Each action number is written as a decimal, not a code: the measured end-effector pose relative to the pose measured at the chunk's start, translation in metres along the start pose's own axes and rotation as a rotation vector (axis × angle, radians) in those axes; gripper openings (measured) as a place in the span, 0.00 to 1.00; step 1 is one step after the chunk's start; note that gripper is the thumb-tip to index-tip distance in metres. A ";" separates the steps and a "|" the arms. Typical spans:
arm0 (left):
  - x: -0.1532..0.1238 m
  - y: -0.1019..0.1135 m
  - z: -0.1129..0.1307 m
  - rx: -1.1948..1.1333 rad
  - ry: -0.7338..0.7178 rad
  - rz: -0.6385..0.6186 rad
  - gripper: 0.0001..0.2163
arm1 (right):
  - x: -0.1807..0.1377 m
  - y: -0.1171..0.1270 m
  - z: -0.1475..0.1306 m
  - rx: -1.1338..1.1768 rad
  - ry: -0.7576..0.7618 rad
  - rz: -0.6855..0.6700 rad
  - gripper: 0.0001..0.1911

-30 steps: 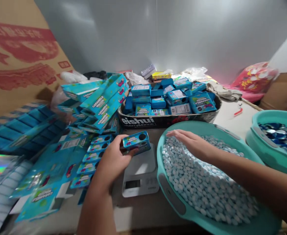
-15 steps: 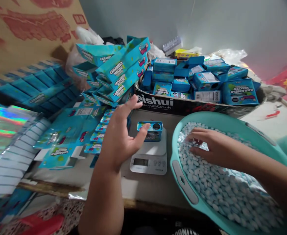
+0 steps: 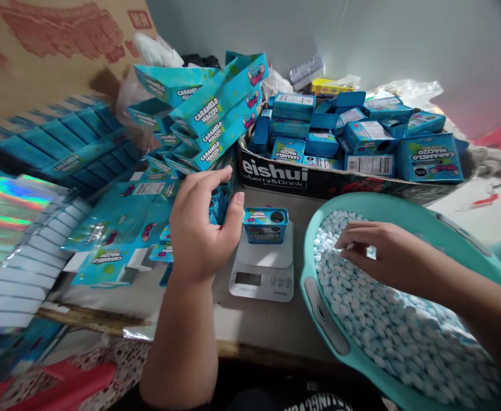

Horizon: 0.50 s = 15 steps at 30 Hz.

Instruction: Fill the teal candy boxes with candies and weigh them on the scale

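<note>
A small blue tin labelled Caramelo Macizo stands on a white digital scale. Just left of it is my left hand, thumb and fingers apart and holding nothing. A turquoise basin at the right is filled with pale blue and white oval candies. Over the near-left part of that heap, my right hand has its fingertips pinched together, with a pale candy showing between them. The lit digits on the scale are too blurred to read surely.
Behind the scale, a black-sided carton holds several blue tins. Stacked open blue display boxes rise at the back left. Flat blue cartons and a shiny holographic bundle lie left. The table's worn front edge runs below.
My left hand has drawn left, away from the front of the tin. My right hand's fingers have come up from among the candies and closed into a pinch. The view has shifted slightly.
</note>
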State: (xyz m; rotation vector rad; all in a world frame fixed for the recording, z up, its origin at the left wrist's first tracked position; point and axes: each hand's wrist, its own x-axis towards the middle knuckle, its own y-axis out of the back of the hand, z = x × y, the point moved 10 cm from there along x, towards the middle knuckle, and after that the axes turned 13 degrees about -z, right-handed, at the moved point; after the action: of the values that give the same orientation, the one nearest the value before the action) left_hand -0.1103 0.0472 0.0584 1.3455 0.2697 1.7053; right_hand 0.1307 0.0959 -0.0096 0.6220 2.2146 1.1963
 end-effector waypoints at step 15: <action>-0.002 -0.004 -0.006 -0.063 0.039 0.008 0.28 | -0.001 0.007 0.003 0.014 -0.036 0.048 0.09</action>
State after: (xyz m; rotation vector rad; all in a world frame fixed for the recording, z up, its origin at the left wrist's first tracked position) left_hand -0.1133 0.0498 0.0521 1.2697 0.2313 1.7341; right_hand 0.1340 0.1009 -0.0046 0.7009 2.1907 1.1857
